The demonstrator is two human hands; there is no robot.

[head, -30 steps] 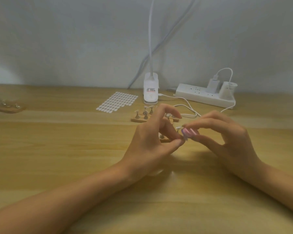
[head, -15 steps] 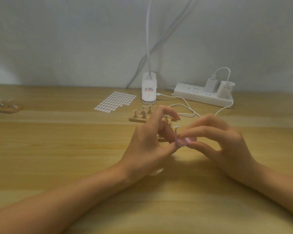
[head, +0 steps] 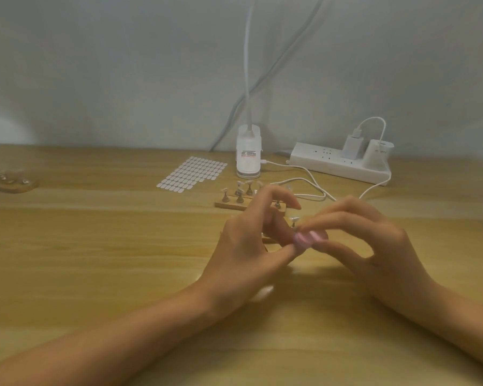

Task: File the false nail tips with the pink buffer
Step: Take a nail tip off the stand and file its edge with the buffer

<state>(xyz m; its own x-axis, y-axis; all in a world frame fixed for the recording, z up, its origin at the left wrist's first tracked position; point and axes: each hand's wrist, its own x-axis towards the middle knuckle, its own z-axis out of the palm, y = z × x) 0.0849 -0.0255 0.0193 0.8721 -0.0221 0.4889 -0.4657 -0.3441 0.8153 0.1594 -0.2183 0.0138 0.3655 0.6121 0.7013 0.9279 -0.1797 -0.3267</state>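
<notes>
Pink buffer [head: 304,238] is pinched in the right hand [head: 379,246]; the left hand [head: 243,246] is closed on something (hidden, presumably a nail tip). Short, light strokes are advised.

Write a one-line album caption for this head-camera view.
Two bare hands work a small pink buffer over a light wooden table.

Home nail-craft desk, wooden tabletop [head: 95,260], plain wall, clip lamp [head: 248,156], power strip [head: 338,162], sticker sheet [head: 193,174]

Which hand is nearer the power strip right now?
Right. The right hand works just in front of the power strip, holding the pink buffer; the left hand sits farther to its left, toward the sticker sheet.
</notes>
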